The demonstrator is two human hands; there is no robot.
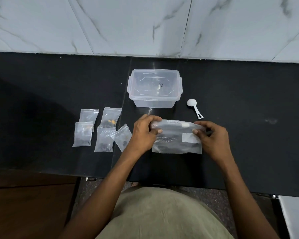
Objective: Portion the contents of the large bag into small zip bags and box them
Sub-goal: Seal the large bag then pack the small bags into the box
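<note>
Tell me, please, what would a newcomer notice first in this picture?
First, the two hands at the centre: the left hand and the right hand pinch the top edge of the large bag on the black counter. Behind it stands a clear plastic box with its lid on, with a white scoop to its right. Left of the hands lie five small zip bags.

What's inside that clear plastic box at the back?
The lidded clear box looks nearly empty: only a few faint dark marks show through the lid. No small zip bags are visibly inside; they lie on the counter.
</note>
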